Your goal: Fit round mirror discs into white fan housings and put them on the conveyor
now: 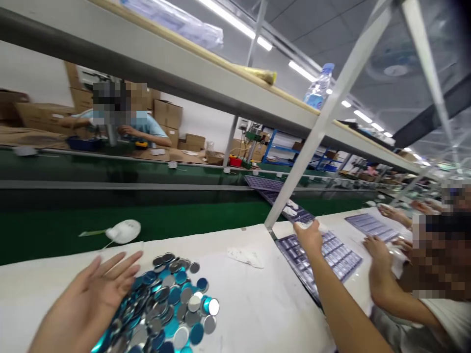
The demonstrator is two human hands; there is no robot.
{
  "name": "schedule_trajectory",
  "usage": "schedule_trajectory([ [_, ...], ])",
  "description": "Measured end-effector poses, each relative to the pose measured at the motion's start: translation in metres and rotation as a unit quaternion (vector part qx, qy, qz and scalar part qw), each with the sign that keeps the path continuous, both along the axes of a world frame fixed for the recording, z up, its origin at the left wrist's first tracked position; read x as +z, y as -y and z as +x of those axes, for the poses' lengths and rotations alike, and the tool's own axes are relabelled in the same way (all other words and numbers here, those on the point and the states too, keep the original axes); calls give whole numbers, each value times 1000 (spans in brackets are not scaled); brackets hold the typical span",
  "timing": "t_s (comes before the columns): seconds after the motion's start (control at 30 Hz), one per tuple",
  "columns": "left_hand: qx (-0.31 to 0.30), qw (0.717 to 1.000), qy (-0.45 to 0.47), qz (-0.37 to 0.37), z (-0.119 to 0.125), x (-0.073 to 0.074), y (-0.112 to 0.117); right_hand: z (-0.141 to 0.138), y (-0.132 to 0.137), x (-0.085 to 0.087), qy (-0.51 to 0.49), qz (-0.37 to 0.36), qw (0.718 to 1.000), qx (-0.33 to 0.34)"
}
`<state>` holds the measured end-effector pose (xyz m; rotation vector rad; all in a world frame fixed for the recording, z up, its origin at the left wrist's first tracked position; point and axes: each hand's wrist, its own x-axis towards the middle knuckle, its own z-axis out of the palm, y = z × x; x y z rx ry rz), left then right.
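Note:
My left hand [99, 294] is open, palm turned up and fingers stretched out, at the left edge of a heap of small round discs [172, 299], some mirror-silver and some blue. Nothing lies in its palm. My right hand [309, 238] reaches out over a dark compartmented tray [340, 255] on the white tabletop. Its fingers are closed around a small white piece [304, 225], whose exact kind I cannot make out. Just beyond it, another dark tray [270, 196] rests across the green belt, with white pieces [290, 208] on it.
On the green conveyor belt [198, 211] lies a white oval piece [125, 231] with a green strip. A slanted metal post [298, 166] rises beside my right hand. Co-workers' hands [379, 250] are at a further tray [371, 225]. A shelf [206, 73] spans overhead.

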<state>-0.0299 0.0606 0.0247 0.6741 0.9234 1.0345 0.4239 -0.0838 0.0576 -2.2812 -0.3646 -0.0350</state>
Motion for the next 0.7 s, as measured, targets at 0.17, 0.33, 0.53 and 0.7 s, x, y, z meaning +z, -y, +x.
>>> schedule_trajectory([
  [0.17,-159,987,35,-7,22,6,44,-149,-20,-28,-35,111,953,279],
  [0.33,-211,964,137,-84,46,11,74,-246,-40,-38,-88,119,787,599],
  [0.53,-176,975,107,-82,42,2,67,-204,-51,-43,-25,-55,798,599],
  [0.7,-185,977,83,-67,42,-2,70,-207,-47,-56,-25,-138,798,587],
])
